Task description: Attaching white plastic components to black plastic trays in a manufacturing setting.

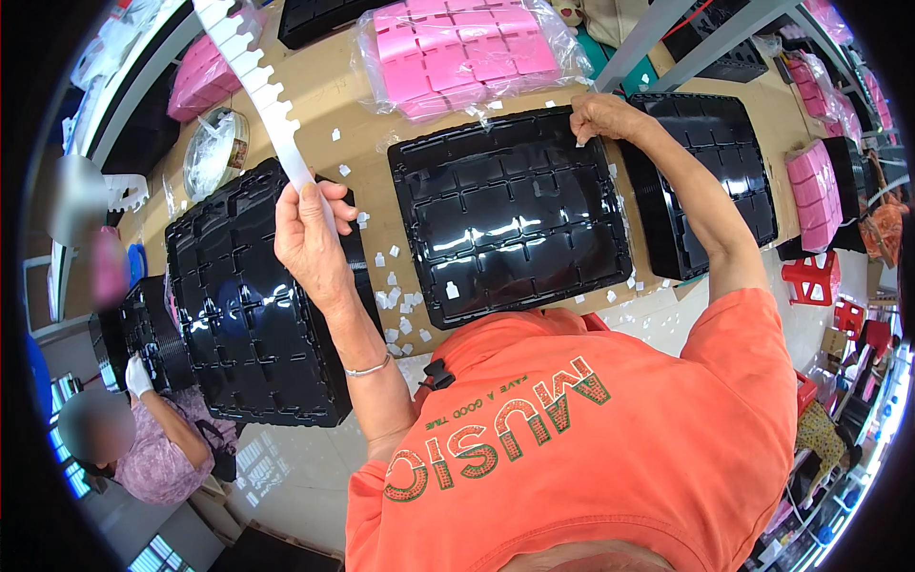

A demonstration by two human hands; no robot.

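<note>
My left hand pinches the lower end of a long white strip with notched, tab-like edges, which rises toward the top left. Black moulded plastic trays lie in a stack in front of me, divided into shallow compartments. At the far right corner of that stack, my right hand is closed, fingertips pinched at the rim on a small white piece. One loose white tab lies on the near left part of the top tray.
More black tray stacks stand on the left and right. Pink trays in clear plastic sit at the back. White tabs litter the brown tabletop. Metal posts rise at the far right. Another person works at lower left.
</note>
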